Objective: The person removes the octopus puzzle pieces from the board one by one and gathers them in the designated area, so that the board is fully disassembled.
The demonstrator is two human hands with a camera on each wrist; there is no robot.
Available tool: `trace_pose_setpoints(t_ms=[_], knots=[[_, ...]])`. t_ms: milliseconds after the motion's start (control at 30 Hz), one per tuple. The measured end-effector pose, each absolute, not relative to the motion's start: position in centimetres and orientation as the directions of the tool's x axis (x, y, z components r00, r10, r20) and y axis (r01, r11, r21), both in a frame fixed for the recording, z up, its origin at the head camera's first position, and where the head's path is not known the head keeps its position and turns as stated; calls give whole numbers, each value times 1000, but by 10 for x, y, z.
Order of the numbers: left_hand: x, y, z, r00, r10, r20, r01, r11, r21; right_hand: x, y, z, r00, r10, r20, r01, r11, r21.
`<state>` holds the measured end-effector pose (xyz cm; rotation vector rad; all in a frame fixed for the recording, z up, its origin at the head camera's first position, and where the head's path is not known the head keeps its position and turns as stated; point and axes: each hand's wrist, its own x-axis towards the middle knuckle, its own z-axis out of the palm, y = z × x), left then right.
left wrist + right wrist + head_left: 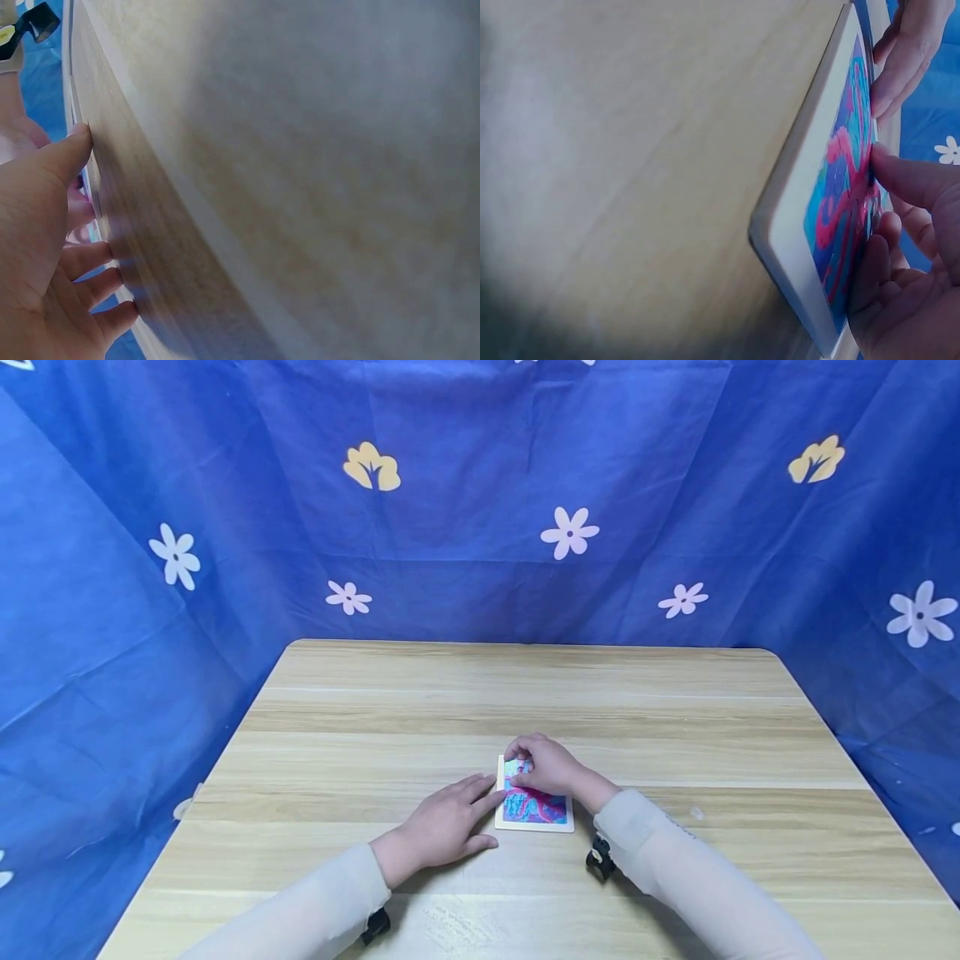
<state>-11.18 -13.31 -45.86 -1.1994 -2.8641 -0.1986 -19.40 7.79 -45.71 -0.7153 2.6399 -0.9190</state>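
A small square jigsaw puzzle (534, 810) with a pale raised frame lies flat on the table, its picture showing pink tentacle shapes on blue. My right hand (553, 767) reaches over its upper part, thumb and fingers curled round a puzzle piece (519, 767) there. The right wrist view shows that thumb touching the picture (836, 202), with the other fingers bent beside it. My left hand (446, 825) rests on the table at the puzzle's left side, fingers straight, index fingertip at the frame's edge. In the left wrist view, the left hand's thumb (71, 150) hides most of the puzzle.
The wood-grain table (360, 693) has rounded far corners. A blue cloth (465, 527) with white and yellow flower shapes hangs behind and at both sides. Black wrist-camera mounts (600, 858) sit under the pale sleeves (675, 860). A whitish object (182, 807) shows at the table's left edge.
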Motion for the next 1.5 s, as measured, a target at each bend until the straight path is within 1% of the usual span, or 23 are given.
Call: trace_pose_setpoints(t_ms=[300, 533, 767, 1000, 1267, 1300, 1400, 1500], knots=[[-112, -133, -458, -700, 710, 73, 714, 693, 103, -196, 80, -460, -873, -482, -70, -287, 625, -726], [-113, -132, -459, -693, 715, 86, 721, 686, 100, -196, 83, -456, -878, -471, -88, -226, 569, -791], [-112, -132, -460, -695, 712, 95, 719, 688, 103, -196, 86, -454, -873, -481, -78, -230, 548, -804], [-113, -131, -460, -709, 702, 65, 705, 702, 107, -197, 88, -455, -877, -472, -90, -198, 525, -828], [-112, -131, -461, -694, 712, 106, 720, 685, 114, -200, 94, -455, -882, -467, -68, -176, 459, -871], [-112, -131, -461, -694, 712, 108, 720, 685, 114, -201, 96, -455, -878, -476, -52, -192, 449, -873], [-112, -131, -461, -699, 708, 95, 715, 691, 110, -203, 100, -454, -877, -479, -43, -188, 425, -886], [-112, -131, -461, -708, 703, 75, 706, 699, 111, -205, 105, -452, -877, -475, -66, -168, 433, -886]])
